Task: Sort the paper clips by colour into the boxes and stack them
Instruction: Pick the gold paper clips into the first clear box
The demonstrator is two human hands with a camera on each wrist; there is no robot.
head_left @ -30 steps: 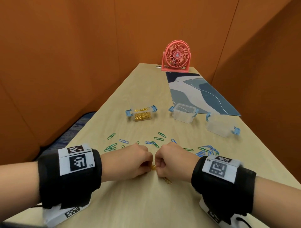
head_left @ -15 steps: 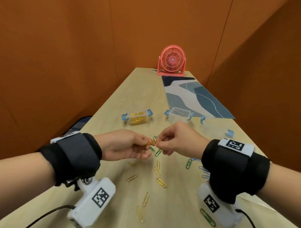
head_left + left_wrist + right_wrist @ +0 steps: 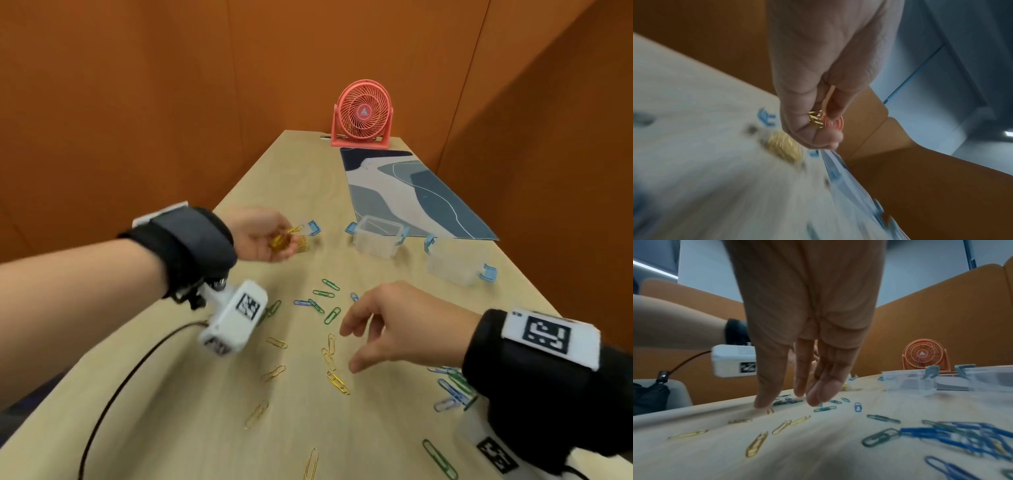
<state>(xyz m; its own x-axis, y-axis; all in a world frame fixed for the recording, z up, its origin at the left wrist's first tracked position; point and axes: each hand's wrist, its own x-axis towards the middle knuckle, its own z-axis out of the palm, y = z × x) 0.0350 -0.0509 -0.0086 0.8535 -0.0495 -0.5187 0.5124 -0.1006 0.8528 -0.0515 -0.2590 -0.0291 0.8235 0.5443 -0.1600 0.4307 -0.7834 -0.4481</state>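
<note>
My left hand (image 3: 265,236) grips a bunch of gold paper clips (image 3: 281,241) just in front of the small clear box of gold clips (image 3: 303,244); the left wrist view shows the gold clips (image 3: 815,119) pinched between thumb and fingers above the blurred gold-filled box (image 3: 784,148). My right hand (image 3: 373,325) hovers above the table with its fingers loose and spread, holding nothing. Loose gold clips (image 3: 337,382) lie below it, green and blue ones (image 3: 322,303) beyond. Two clear boxes (image 3: 376,236) (image 3: 457,265) with blue latches stand on the right.
A pile of blue and green clips (image 3: 452,387) lies by my right wrist. A blue patterned mat (image 3: 404,195) and a pink fan (image 3: 363,114) are at the far end. Orange partitions close in both sides. A black cable (image 3: 113,394) trails from the left wrist camera.
The hands were together, passing gold clips. Now my left hand has carried the clips forward to the gold box, and my right hand has let go and dropped toward the loose clips.
</note>
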